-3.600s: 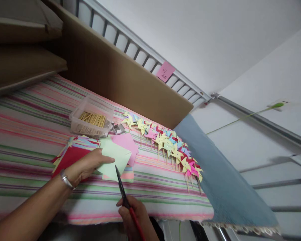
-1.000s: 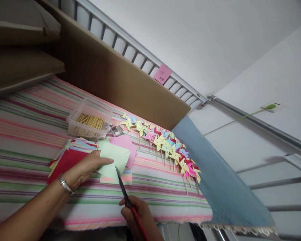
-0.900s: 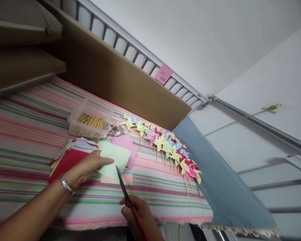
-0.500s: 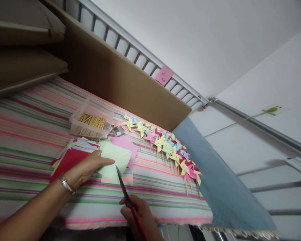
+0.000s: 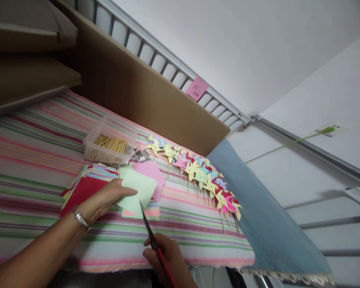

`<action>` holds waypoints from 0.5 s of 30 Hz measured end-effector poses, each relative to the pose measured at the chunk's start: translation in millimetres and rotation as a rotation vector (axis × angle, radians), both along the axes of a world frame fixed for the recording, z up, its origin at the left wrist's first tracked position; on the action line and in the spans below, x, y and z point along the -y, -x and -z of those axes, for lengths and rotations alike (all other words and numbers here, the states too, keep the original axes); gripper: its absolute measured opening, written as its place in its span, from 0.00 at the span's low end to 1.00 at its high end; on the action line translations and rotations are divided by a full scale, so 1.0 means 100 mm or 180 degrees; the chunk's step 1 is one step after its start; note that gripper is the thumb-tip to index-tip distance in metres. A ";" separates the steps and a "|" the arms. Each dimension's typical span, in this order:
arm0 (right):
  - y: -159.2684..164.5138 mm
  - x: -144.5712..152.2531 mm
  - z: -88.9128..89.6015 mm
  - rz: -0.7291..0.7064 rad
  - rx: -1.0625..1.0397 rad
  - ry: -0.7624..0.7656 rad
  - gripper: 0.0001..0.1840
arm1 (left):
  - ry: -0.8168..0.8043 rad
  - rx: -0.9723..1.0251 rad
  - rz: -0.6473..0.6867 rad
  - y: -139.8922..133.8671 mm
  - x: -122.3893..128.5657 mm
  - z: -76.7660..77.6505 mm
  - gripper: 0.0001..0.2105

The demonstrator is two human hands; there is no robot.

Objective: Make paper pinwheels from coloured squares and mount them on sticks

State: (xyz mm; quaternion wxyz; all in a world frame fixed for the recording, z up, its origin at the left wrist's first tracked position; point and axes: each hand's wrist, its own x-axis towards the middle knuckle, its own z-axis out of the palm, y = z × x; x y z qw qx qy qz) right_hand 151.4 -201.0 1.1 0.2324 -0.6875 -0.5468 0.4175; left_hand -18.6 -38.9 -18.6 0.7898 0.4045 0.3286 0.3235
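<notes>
While left hand (image 5: 109, 195), lower fingers hidden, holds pale green paper (image 5: 141, 185) left of frame centre, right hand (image 5: 171, 256), fingers curled snugly round scissors (image 5: 152, 240) at lower centre, should cut straight, clear of the outstretched digit.

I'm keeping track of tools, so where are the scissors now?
In the head view, the scissors are low and slightly left of centre, in the right hand, tips at the edge of the pale green paper held by the left hand.
</notes>
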 end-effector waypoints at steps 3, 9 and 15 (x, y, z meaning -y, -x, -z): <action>-0.12 0.14 0.08 -0.0020 0.0369 0.0020 0.12 | -0.0009 -0.0021 -0.0072 0.03 -0.03 -0.03 0.15; -0.46 0.26 0.12 0.0260 0.0616 -0.0823 0.24 | -0.0097 -0.0228 0.0314 -0.04 -0.05 0.05 0.14; -0.39 -0.29 -0.18 0.0726 0.0131 -0.1285 0.22 | -0.0335 -0.0060 0.1259 -0.24 0.09 0.11 0.13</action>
